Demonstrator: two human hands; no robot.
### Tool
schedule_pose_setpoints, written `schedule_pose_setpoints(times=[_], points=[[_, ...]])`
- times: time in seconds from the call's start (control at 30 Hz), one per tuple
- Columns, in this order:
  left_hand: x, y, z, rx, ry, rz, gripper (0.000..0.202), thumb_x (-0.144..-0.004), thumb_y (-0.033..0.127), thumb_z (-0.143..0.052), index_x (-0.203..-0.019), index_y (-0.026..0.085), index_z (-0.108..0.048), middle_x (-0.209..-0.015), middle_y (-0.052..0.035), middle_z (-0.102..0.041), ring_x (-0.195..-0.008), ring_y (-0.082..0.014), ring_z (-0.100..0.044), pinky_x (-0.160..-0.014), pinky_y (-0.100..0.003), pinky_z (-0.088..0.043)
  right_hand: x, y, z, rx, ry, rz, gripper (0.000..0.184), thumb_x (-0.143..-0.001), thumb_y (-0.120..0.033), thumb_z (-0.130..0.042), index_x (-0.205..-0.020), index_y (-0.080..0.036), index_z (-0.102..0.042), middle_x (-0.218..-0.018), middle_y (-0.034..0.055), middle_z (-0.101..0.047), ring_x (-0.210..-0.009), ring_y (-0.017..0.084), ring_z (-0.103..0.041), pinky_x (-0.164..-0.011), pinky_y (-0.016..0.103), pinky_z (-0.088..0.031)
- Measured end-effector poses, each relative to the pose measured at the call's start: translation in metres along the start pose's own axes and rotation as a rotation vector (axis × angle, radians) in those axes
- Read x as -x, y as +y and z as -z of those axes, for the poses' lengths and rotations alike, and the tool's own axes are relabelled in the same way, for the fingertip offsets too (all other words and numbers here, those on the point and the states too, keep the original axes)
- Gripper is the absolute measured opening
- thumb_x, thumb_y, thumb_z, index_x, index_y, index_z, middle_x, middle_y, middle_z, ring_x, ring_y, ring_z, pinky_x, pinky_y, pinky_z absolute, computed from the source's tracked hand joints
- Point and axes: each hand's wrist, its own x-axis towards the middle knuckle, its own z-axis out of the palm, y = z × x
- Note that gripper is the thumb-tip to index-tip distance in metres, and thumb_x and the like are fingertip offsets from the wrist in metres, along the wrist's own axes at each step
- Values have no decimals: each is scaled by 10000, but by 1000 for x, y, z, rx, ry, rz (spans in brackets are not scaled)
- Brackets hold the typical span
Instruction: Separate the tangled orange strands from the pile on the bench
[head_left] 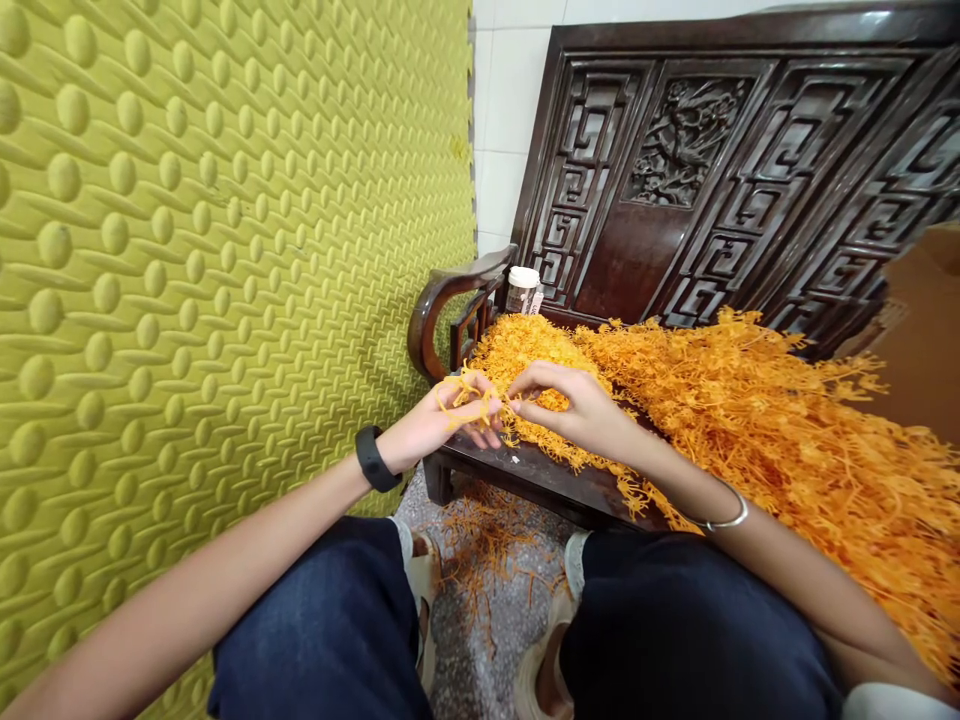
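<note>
My left hand (461,408), below a black wristband, is closed on a small orange artificial plant sprig (472,392) whose thin strands stick out over the fingers. My right hand (559,395) meets it fingertip to fingertip, thumb and forefinger pinched at the sprig's right end. What exactly lies in that pinch is too small to make out. Just behind both hands, a pile of short orange sprigs (532,340) covers the left end of the dark wooden bench (540,470). Longer orange artificial plant stems (750,400) are heaped to the right, beside my right forearm.
A white-lidded jar (523,290) stands by the bench's curved armrest (435,310). Behind rises a carved wooden backrest (630,240). A yellow-green textured foam mat (262,250) stretches along the left. Orange scraps (484,540) litter the speckled floor between my feet. A cardboard box (915,330) is at right.
</note>
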Motion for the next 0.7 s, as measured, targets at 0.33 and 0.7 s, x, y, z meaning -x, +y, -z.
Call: schedule_pose_setpoints(times=[0.33, 0.7], points=[[2, 3, -2, -121, 50, -64, 284, -689, 334, -653, -665, 142, -445, -537, 52, -525, -467, -79, -560, -517, -218, -467, 0, -8, -13, -110, -17, 44, 113, -790, -247, -502, -814, -140, -475, -755, 8, -525, -706, 98, -484, -656, 230, -388], [5, -1, 4, 12, 20, -8, 257, -755, 359, -572, -807, 142, -446, -598, 5, -602, -443, -129, -597, -483, -263, -502, -1, -2, -10, -49, 70, -65, 199, -823, -237, -478, -994, -137, -497, -724, 4, -487, -679, 111, -467, -645, 243, -370]])
